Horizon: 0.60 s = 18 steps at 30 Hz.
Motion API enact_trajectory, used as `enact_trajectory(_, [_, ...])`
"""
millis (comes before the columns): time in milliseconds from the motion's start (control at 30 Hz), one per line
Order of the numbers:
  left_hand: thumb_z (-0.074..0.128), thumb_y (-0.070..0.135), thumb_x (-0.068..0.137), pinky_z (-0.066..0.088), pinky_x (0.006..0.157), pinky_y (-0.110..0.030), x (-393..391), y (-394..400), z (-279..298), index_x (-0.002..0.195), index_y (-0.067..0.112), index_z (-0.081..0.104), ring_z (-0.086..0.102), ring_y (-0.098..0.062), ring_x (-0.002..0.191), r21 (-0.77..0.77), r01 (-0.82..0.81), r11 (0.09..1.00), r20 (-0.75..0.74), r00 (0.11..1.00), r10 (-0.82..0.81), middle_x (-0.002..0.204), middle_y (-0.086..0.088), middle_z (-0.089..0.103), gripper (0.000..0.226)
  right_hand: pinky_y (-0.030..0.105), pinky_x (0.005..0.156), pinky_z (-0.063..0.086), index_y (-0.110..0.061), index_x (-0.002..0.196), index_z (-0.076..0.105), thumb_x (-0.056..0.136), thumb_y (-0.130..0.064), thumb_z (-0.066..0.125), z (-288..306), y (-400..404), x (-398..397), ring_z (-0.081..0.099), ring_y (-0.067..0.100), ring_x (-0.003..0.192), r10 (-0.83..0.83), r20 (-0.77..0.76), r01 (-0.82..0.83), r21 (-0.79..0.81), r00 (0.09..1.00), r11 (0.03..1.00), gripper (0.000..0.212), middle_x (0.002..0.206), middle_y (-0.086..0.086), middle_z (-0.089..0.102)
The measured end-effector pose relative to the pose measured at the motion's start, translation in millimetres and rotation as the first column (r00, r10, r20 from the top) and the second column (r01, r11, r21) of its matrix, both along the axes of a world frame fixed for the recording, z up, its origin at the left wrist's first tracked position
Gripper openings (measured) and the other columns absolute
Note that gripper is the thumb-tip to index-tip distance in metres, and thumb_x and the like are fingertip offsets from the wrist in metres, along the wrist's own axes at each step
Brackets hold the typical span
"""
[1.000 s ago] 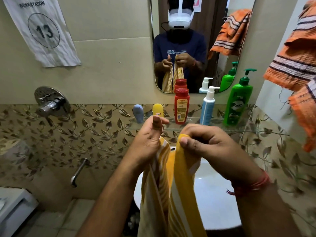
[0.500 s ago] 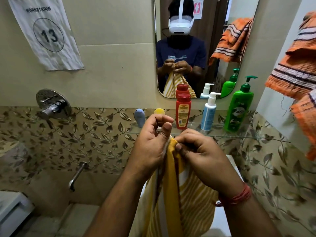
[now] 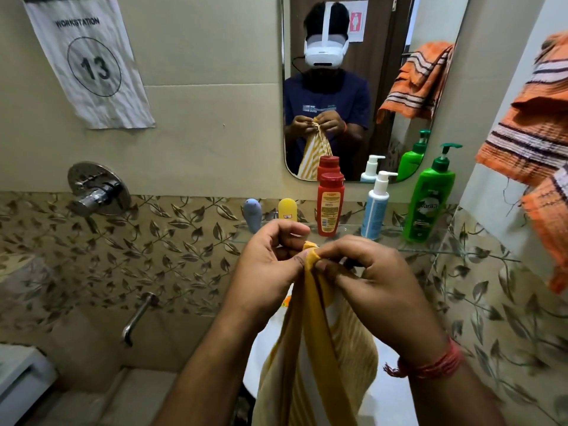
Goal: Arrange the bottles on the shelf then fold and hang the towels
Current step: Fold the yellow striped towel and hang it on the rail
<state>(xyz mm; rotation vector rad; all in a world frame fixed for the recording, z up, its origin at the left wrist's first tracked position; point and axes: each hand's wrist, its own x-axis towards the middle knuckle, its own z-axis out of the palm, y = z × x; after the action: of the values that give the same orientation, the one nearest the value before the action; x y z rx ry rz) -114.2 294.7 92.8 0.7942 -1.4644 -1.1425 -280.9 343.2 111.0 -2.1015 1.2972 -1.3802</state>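
Observation:
A yellow and white striped towel (image 3: 319, 358) hangs down in front of me over the white basin (image 3: 390, 398). My left hand (image 3: 270, 269) and my right hand (image 3: 375, 284) pinch its top corners together just below the glass shelf (image 3: 461, 245). On the shelf stand a small blue-grey bottle (image 3: 253, 215), a small yellow bottle (image 3: 287, 209), a red bottle (image 3: 329, 204), a white and blue pump bottle (image 3: 376, 207) and a tall green pump bottle (image 3: 430, 198).
An orange striped towel (image 3: 531, 133) hangs on the right wall. A mirror (image 3: 362, 87) is above the shelf. A chrome tap valve (image 3: 95, 192) and spout (image 3: 138, 318) stick out of the left wall. A white fixture edge (image 3: 18, 382) sits at the lower left.
My hands have come together, bringing the two top corners of the yellow towel against each other. The towel now hangs folded lengthwise below them.

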Motion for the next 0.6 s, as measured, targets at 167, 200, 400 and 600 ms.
enact_trajectory(167, [0.072, 0.006, 0.087, 0.06, 0.075, -0.031, -1.8, 3.2, -4.2, 0.099, 0.021, 0.073, 0.073, -0.021, 0.093, 0.032, 0.063, 0.998, -0.1, 0.993, -0.059, 0.094, -0.005, 0.074, 0.02, 0.013, 0.059, 0.045, -0.024, 0.089, 0.066, 0.087, -0.02, 0.073, -1.4, 0.8, 4.6, 0.061, 0.006, 0.073, -0.091, 0.016, 0.091, -0.022, 0.996, 0.996, 0.008, 0.077, -0.013, 0.063])
enact_trajectory(200, [0.071, 0.008, 0.086, 0.06, 0.075, -0.03, -2.4, 4.3, -4.5, 0.101, 0.018, 0.072, 0.073, -0.021, 0.093, 0.04, 0.08, 0.996, -0.119, 0.99, -0.074, 0.095, -0.005, 0.075, 0.019, 0.014, 0.059, 0.046, -0.024, 0.089, 0.065, 0.088, -0.021, 0.072, -2.3, 0.7, 5.6, 0.061, 0.005, 0.073, -0.111, -0.002, 0.111, -0.028, 0.994, 0.993, 0.008, 0.077, -0.012, 0.063])
enact_trajectory(400, [0.061, -0.002, 0.095, 0.06, 0.079, -0.031, -6.0, 7.8, -10.2, 0.106, 0.016, 0.072, 0.073, -0.024, 0.099, 0.057, 0.075, 0.996, -0.176, 0.982, -0.064, 0.098, -0.006, 0.075, 0.024, 0.018, 0.057, 0.043, -0.025, 0.086, 0.058, 0.088, -0.022, 0.07, -7.4, -0.7, 13.9, 0.056, 0.003, 0.071, -0.271, -0.059, 0.262, -0.123, 0.961, 0.957, 0.012, 0.074, -0.013, 0.057])
enact_trajectory(600, [0.064, -0.001, 0.093, 0.06, 0.078, -0.03, -9.5, 7.6, -13.9, 0.098, 0.026, 0.076, 0.073, -0.021, 0.1, 0.068, 0.001, 0.998, -0.218, 0.976, 0.013, 0.099, -0.003, 0.075, 0.03, 0.014, 0.057, 0.042, -0.026, 0.096, 0.054, 0.09, -0.025, 0.069, -12.7, -4.8, 19.3, 0.056, 0.0, 0.071, -0.298, -0.088, 0.285, -0.135, 0.95, 0.949, 0.016, 0.077, -0.014, 0.056])
